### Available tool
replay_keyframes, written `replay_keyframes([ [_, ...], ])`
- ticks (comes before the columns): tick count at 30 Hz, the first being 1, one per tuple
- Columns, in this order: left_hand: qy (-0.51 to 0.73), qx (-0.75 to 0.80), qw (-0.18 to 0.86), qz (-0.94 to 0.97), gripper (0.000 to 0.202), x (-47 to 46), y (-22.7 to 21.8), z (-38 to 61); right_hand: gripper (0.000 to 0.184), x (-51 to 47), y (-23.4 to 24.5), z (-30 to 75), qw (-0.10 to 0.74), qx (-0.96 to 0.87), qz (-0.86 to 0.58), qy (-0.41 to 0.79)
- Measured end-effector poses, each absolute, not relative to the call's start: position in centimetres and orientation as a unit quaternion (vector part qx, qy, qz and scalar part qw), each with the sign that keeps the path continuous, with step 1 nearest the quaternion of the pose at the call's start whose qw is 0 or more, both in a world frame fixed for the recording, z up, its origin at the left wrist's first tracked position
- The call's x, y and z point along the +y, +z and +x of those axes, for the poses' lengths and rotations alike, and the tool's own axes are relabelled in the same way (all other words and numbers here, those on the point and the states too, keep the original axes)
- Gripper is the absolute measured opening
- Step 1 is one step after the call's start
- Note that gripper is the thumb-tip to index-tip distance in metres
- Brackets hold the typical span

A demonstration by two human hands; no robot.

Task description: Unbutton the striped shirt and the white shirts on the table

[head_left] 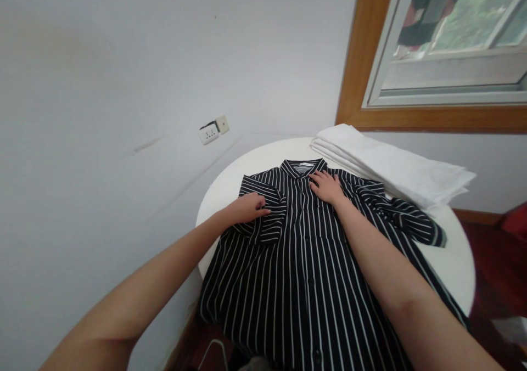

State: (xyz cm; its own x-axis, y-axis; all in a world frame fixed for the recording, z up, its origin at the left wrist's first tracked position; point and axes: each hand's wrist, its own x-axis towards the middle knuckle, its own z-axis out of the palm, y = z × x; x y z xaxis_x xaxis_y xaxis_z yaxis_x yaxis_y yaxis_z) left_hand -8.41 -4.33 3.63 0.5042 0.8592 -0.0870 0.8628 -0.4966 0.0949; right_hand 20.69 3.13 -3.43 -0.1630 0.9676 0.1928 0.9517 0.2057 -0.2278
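A black shirt (304, 261) with white stripes lies front up, its collar (303, 167) at the far side and its hem toward me. Its left-side sleeve (269, 223) is folded inward over the shirt's front. My left hand (249, 207) is on that sleeve with its fingers curled in, gripping the cloth; some fingertips are hidden. My right hand (326, 187) rests flat just below the collar, fingers spread. The other sleeve (420, 223) stretches out to the right, bunched near the shoulder.
Under the shirt is a round white table (222, 187) against the wall. Folded white cloth (382, 157) lies at its back right, overhanging the edge. A wall socket (209, 134) and a wood-framed window (349, 80) are behind. The shirt's lower part hangs over the near edge.
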Motion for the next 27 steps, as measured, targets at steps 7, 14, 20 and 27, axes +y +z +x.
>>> replay_keyframes([
  [7,0.117,0.483,0.12,0.859,0.028,-4.8,5.5,-2.3,0.048,3.0,-3.2,20.7,0.144,-0.765,-0.627,0.027],
  [14,0.197,0.374,0.317,0.849,0.038,-3.4,7.2,-2.4,0.047,3.0,-3.2,20.7,0.149,-0.765,-0.625,0.026],
  [20,0.168,0.377,0.131,0.901,0.029,-4.9,4.5,-3.9,0.047,3.0,-3.2,20.7,0.158,-0.765,-0.624,0.028],
  [27,0.097,0.273,0.067,0.955,0.056,-11.6,0.0,-1.0,0.046,3.0,-3.3,20.6,0.162,-0.764,-0.625,0.018],
])
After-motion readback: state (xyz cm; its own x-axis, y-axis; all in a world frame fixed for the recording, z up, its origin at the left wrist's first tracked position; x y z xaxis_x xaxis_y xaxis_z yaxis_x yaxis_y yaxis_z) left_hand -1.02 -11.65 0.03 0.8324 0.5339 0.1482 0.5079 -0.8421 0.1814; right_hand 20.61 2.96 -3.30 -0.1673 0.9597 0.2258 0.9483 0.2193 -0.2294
